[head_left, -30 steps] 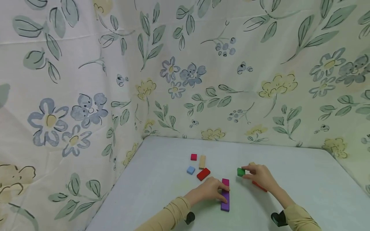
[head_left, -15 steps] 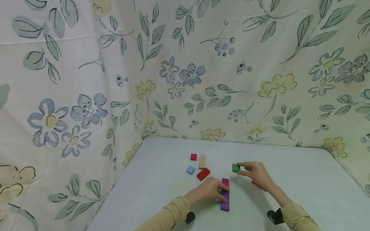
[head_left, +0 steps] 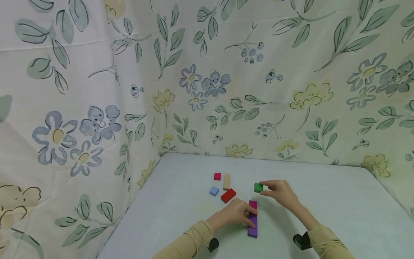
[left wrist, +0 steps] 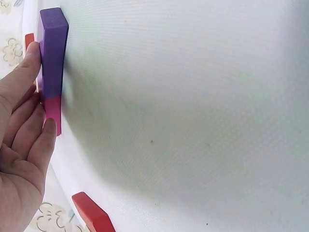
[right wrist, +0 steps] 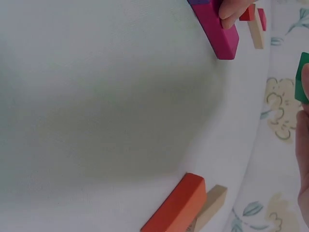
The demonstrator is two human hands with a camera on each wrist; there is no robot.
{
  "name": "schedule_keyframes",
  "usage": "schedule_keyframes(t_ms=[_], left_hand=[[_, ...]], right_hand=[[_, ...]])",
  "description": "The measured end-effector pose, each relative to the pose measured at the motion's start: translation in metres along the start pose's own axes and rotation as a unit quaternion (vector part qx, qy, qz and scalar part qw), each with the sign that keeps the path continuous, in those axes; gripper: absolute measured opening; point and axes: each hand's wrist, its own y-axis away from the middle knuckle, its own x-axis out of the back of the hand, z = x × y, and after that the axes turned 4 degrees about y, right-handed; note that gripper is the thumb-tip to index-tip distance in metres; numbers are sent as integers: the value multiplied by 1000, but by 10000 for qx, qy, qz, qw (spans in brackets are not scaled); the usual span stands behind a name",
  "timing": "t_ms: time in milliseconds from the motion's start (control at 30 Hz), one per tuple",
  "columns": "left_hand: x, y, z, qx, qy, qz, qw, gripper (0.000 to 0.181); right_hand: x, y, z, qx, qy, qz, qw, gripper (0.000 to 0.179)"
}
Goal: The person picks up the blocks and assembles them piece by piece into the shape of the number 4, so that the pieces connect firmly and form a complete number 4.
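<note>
white table (head_left: 181, 219), floral cloth (head_left: 226, 124) behind and at left. my right hand (head_left: 280, 193) pinches a green block (head_left: 258, 187); my left hand (head_left: 233, 213), loosely spread, touches purple block (head_left: 253, 232) and magenta block (head_left: 253, 204).

green block (head_left: 258, 187), purple block (left wrist: 54, 58), floral cloth (head_left: 233, 122)

Head cam looks forward and down across the whole table (head_left: 168, 208). Wrist cams sit close; both catch the magenta block (left wrist: 53, 112).
</note>
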Motion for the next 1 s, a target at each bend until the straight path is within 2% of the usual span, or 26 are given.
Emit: schedule_keyframes(t_ms=[267, 600, 1000], left_hand=[[1, 1, 2, 2, 6, -41, 10000, 44], [0, 2, 0, 5, 68, -16, 10000, 43], [-1, -1, -4, -179, -68, 28, 9998, 43]], right_hand=[[-10, 0, 1, 67, 337, 70, 9994, 35], [-22, 0, 4, -285, -23, -277, 9992, 36], [-37, 1, 5, -436, 508, -173, 9976, 32]])
